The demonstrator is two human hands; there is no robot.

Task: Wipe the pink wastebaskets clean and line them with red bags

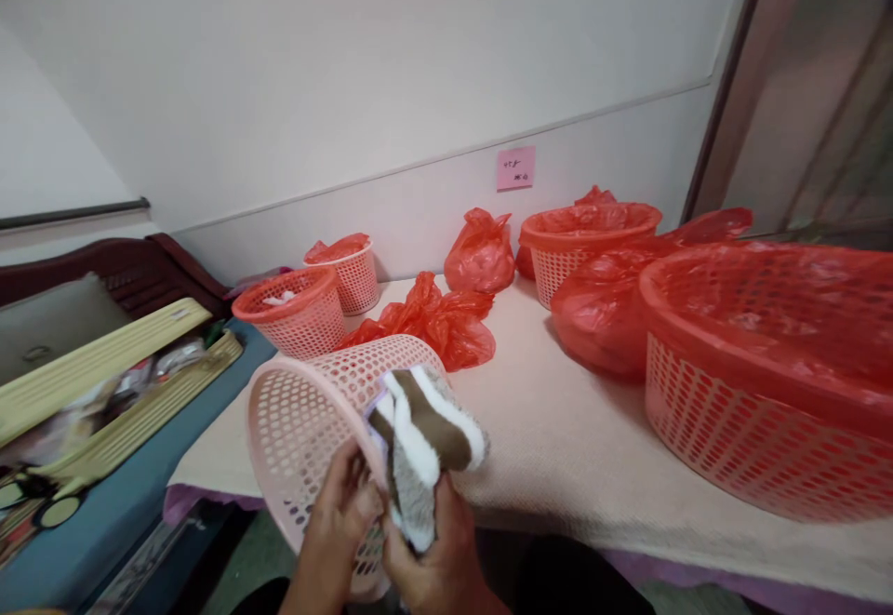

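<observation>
A pale pink perforated plastic basket [275, 401] lies tilted at the table's front edge, its mouth facing left and toward me. My left hand [339, 517] is closed at the basket's rim, fingers curled; part of its grip is hidden. Fuzzy socks [425, 429], striped white, brown and grey, are gripped in my right hand [443, 545], just outside the rim. The socks touch or overlap the basket's side. A crumpled red plastic bag [446, 327] lies on the table behind the basket.
Red-lined baskets stand at the back left [299, 317] and back right [558, 271]. A large red-lined basket [753, 447] fills the right side, beside a full red bag [604, 327]. Another tied red bag [480, 257] sits by the wall under a pink note [516, 168].
</observation>
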